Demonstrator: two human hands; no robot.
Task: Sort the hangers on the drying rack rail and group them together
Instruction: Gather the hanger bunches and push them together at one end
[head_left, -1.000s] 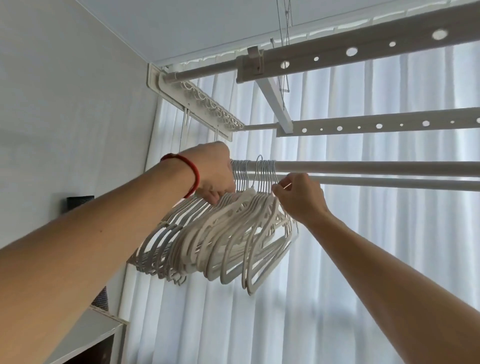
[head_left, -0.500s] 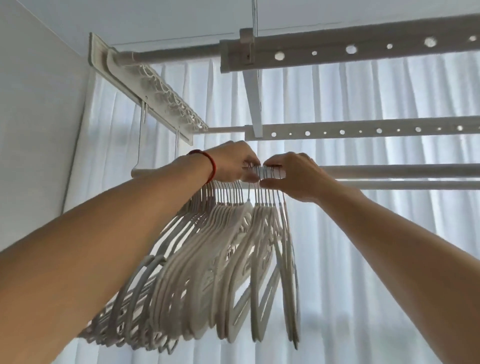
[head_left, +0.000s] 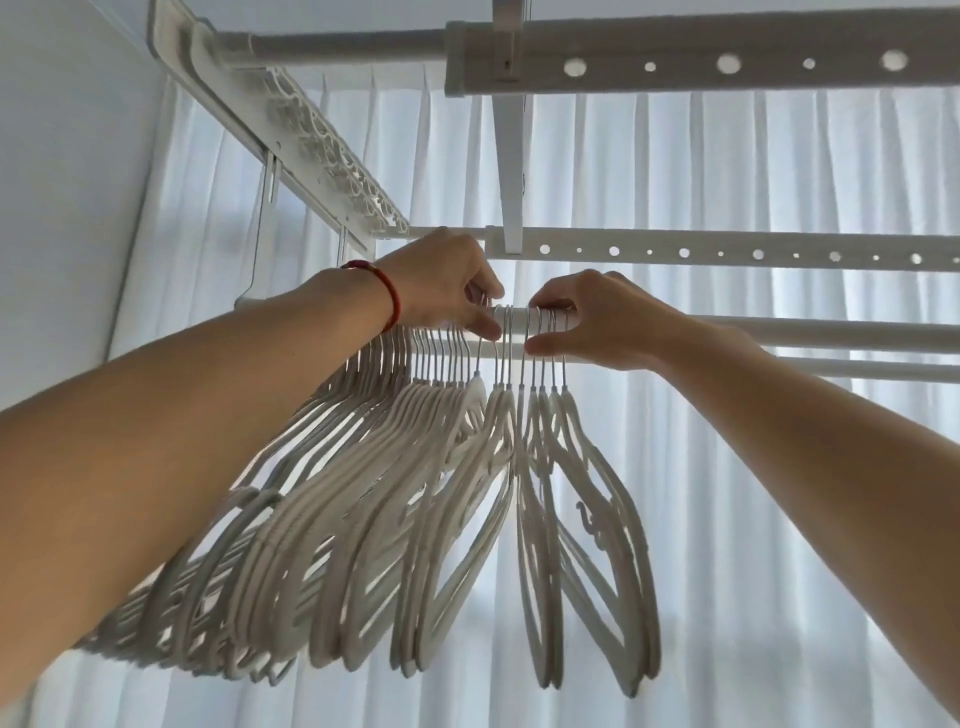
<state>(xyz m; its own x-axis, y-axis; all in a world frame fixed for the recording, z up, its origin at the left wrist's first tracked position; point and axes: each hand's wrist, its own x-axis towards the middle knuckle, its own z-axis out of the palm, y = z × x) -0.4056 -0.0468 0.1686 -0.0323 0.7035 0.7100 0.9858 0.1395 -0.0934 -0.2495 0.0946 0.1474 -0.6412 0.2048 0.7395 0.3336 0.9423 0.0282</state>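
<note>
Hangers (head_left: 363, 519): pale, flocked-looking clothes hangers with thin metal hooks, all hung on the drying rack rail (head_left: 779, 328); a large bunch fans out to the left and downward, a smaller set of about four or five hangs just to its right.
Location: hooks ride the nearer round rail of the overhead rack, near its left end, in front of a white sheer curtain (head_left: 779, 467).
Gap: a short stretch of rail between the two hands carries two or three hooks (head_left: 506, 332), standing slightly apart from both bunches.
Step in hand (judged): closing the right-hand set up against the main bunch so that all sit as one group.
How to do it well (judged): push at the hooks, close to the rail, not at the bodies, so the set slides rather than swings; keep the hooks square to the rail so none crosses over a neighbour; steady the main bunch from the left as the right set comes in.
Risk (judged): the splayed bodies below may snag on one another, and one small side hook (head_left: 584, 512) shows on a right-hand hanger.
Left hand (head_left: 447, 283): raised to the rail, fingers curled and pinched on the hooks at the right edge of the main bunch; red band (head_left: 387, 293) at the wrist; forearm reaching up from lower left.
Right hand (head_left: 602, 322): raised opposite, thumb under and fingers over the rail, closed around the hooks of the smaller set; forearm reaching up from lower right.
Spacing of hands: near, not touching.
</note>
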